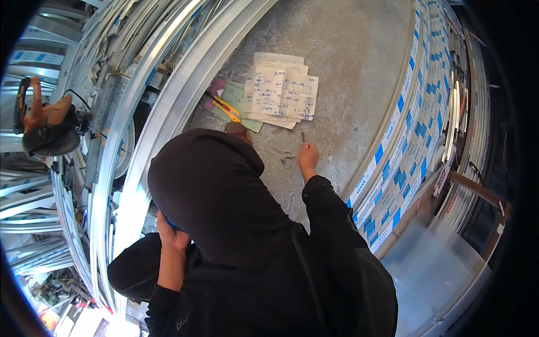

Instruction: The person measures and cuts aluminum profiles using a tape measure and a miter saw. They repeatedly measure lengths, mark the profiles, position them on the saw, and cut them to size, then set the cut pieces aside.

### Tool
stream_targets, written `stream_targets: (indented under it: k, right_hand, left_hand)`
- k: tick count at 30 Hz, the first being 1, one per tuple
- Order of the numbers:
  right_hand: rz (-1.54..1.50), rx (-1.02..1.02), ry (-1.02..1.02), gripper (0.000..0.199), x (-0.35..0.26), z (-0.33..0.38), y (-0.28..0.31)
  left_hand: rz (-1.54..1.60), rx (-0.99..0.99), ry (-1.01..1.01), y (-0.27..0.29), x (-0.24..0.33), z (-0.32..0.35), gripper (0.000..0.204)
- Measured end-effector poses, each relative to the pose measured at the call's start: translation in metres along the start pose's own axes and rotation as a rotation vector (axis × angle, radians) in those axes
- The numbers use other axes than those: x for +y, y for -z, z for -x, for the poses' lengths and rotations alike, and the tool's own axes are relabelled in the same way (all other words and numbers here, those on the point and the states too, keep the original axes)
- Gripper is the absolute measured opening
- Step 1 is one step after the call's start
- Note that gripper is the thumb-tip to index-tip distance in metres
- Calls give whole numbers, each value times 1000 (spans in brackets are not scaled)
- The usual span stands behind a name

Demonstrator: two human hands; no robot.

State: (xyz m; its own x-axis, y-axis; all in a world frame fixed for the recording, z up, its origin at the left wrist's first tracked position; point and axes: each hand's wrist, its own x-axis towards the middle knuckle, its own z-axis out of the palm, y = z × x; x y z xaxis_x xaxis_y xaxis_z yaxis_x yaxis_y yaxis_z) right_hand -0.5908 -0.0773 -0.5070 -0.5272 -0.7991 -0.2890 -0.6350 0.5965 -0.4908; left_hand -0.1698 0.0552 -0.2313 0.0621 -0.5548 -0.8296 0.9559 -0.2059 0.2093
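Note:
My right hand [308, 157] is closed near the floor, to the right of the papers, its fingers round a short, thin brown stick [303, 137] that points away from me. I cannot tell whether it is a pencil. Down at the lower left, my left hand [175, 236] curls beside my dark-clothed knee, closed round something with a bit of blue showing; the rest is hidden. Sheets of handwritten and sketched paper [283, 92] lie stacked on the floor ahead. At their left, a yellow utility knife [227, 109] rests on a green sheet [237, 96].
Long silver metal profiles [196, 62] curve along my left, with a power saw with an orange handle [48, 115] beyond. Profiles in blue-and-white film [401, 151] line the right side. A translucent panel [432, 275] stands at lower right. Small shavings litter the grey floor [348, 50].

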Motion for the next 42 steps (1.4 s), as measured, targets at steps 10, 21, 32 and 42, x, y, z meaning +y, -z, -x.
stream_targets:
  k: [10, 21, 32, 42]
  right_hand:
    - [24, -67, 16, 17, -17, 9, 24]
    - [77, -128, 103, 14, -13, 14, 21]
    - [-149, 43, -132, 18, 3, 0, 16]
    - [-662, -280, -132, 27, -80, -19, 5]
  left_hand:
    - [14, -184, 68, 29, 0, -5, 45]
    - [-176, 83, -8, 32, 4, -4, 43]
    - [-156, 232, -71, 17, 1, -5, 40]
    - [-109, 168, -12, 31, 2, -9, 39]
